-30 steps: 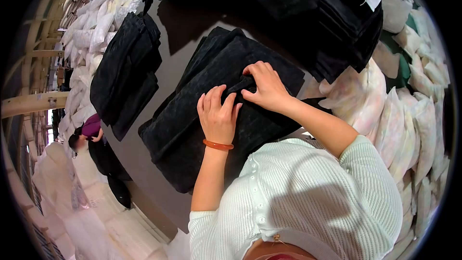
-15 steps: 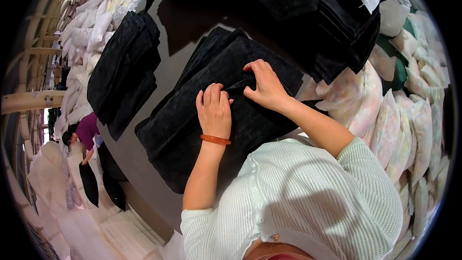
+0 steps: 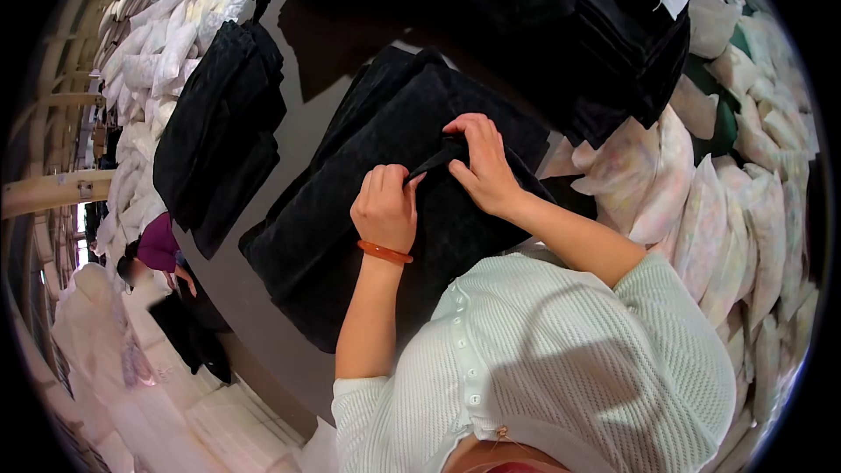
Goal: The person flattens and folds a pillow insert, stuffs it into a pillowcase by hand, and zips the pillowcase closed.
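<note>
A stack of folded black cloth (image 3: 342,210) lies tilted on the grey table in front of me. My left hand (image 3: 385,206), with an orange bangle at its wrist, pinches a raised strip of the top cloth's edge. Close by on the right, my right hand (image 3: 482,162) has thumb and fingers curled around the other end of that strip. Between the two hands the edge stands up as a narrow twisted fold. What lies under my fingertips is hidden.
Another black cloth pile (image 3: 219,123) lies to the left, and a taller black stack (image 3: 613,52) stands at the back right. White stuffed pillows (image 3: 701,228) are heaped on both sides. At far left a person in a purple top (image 3: 158,243) bends over black pieces.
My left hand has gone from lying flatter on the cloth to gripping its edge, which is now lifted between my hands. The person at left has shifted the black pieces.
</note>
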Demonstrator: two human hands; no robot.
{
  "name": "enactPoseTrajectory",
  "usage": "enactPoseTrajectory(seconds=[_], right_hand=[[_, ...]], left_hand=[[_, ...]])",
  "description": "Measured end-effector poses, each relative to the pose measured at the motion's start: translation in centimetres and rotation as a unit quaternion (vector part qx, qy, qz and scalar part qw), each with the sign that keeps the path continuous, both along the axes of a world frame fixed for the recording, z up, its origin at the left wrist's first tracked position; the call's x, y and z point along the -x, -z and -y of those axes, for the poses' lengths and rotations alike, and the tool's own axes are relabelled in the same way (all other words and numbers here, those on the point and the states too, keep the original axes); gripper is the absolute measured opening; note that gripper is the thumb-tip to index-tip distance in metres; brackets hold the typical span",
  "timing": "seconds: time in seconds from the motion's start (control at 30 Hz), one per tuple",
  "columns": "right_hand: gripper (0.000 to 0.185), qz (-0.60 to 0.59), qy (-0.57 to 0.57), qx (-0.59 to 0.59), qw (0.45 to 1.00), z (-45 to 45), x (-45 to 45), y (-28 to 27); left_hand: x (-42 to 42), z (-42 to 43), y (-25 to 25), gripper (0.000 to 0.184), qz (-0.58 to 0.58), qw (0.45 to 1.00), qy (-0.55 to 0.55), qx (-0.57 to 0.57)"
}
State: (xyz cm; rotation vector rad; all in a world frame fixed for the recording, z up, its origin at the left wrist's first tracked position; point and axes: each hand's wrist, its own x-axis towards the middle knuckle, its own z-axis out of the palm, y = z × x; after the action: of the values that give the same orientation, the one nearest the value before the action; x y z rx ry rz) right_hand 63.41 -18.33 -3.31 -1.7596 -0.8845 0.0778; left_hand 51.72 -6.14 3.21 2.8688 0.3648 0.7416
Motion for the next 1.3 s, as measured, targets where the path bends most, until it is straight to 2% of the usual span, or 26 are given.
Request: enactPoseTrajectory(seconds=[0.1,0.17,0.27,0.33,0.37,0.43,0.5,0.57,0.6,0.67,0.9,0.97,1.0,1.07,1.17,1.3], right_hand=[[0.039,-0.004,-0.006,-0.010,1.000,0.3,-0.5,0.1],[0.044,-0.009,-0.032,-0.084,0.996,1.0,-0.9,1.5],[0.027,-0.002,-0.039,-0.078,0.996,2.5,-1.2,1.8],[0.011,0.002,-0.043,-0.054,0.998,2.8,-1.4,1.9],[0.011,0.002,-0.042,-0.053,0.998,2.9,-1.6,1.9],[0.019,0.067,-0.096,0.009,0.993,3.1,-2.6,1.7],[0.020,0.109,-0.090,0.033,0.989,3.1,-2.9,0.9],[0.020,0.199,-0.049,0.084,0.975,2.8,-2.9,0.3],[0.020,0.199,-0.047,0.083,0.975,2.7,-3.0,0.4],[0.016,0.248,0.032,0.083,0.965,2.3,-3.1,1.0],[0.015,0.201,0.044,0.028,0.978,1.0,-2.7,1.3],[0.014,0.111,0.039,-0.002,0.993,0.8,-2.1,1.2],[0.014,0.112,0.039,-0.003,0.993,0.7,-1.8,1.4],[0.016,0.021,0.047,-0.033,0.998,0.6,-1.1,1.9],[0.019,-0.010,0.067,-0.029,0.997,0.5,-0.4,1.0],[0.023,0.011,0.074,-0.018,0.997,0.3,-0.4,1.0]], left_hand=[[0.2,0.1,0.4,0.018,0.025,1.000,-0.012,0.006],[0.0,0.3,0.2,0.013,0.056,0.996,-0.021,-0.060],[0.0,0.6,0.0,0.014,0.053,0.987,0.126,-0.090],[-0.3,0.8,0.5,0.021,0.026,0.989,0.112,-0.098],[-0.4,0.9,0.4,0.023,0.014,0.991,0.094,-0.093],[-0.6,1.0,0.0,0.024,-0.004,0.992,0.082,-0.097],[-0.5,0.9,0.0,0.026,-0.024,0.992,0.071,-0.102],[-0.4,0.7,0.5,0.025,-0.018,0.995,0.070,-0.075],[-0.4,0.5,0.7,0.025,-0.018,0.994,0.072,-0.076],[-0.1,0.1,0.8,0.022,-0.029,0.997,0.043,-0.055],[-0.7,-0.8,1.1,0.023,-0.004,0.991,0.020,-0.129],[-1.0,-1.5,1.4,0.020,0.005,0.987,0.032,-0.159],[-1.2,-1.6,1.4,0.020,0.007,0.987,0.032,-0.160],[-1.5,-1.6,1.4,0.020,0.001,0.988,0.041,-0.148],[-2.1,-0.7,0.6,0.018,-0.012,0.991,0.059,-0.122],[-2.3,-0.4,0.7,0.022,-0.030,0.994,0.063,-0.084]])
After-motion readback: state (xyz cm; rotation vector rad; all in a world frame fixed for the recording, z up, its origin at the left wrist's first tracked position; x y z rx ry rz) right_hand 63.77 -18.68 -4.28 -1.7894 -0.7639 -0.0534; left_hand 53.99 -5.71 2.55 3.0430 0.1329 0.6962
